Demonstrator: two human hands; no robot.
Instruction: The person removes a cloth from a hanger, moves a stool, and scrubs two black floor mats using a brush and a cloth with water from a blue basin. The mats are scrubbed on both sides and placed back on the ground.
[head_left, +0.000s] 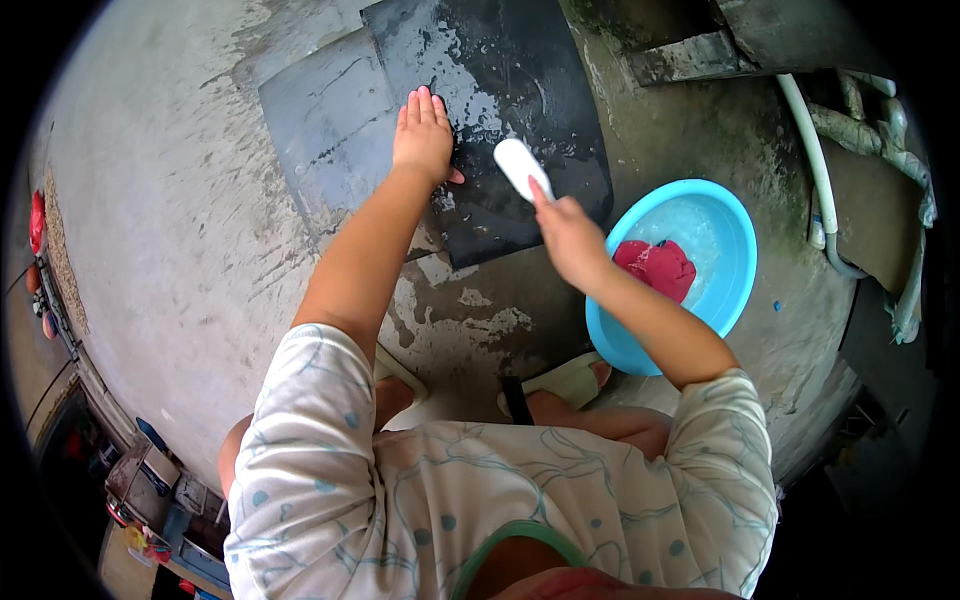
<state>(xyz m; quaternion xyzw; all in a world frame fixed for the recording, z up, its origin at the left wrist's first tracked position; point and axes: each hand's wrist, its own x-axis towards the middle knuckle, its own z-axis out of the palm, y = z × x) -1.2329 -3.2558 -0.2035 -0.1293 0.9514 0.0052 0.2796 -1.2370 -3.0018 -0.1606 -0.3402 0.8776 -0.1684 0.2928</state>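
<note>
My left hand (424, 135) lies flat, palm down, near the seam where a wet black mat (517, 67) meets a greyer sheet (330, 112). Its fingers are stretched out and the thumb stands off to the side; it holds nothing. A white brush with an oval back (519, 165) is gripped in my right hand (570, 236), index finger laid along it. The brush is over the black mat, its bristle side hidden. Just right of that hand stands a light blue plastic basin (739, 225) with water and a wet dark red cloth (660, 270) inside.
Pale green slippers (562, 382) on my feet are close behind the mat on the wet concrete floor (172, 225). At the right a white pipe (814, 150) runs beside wrapped tubing. Toward the lower left is a cluttered low shelf (180, 517).
</note>
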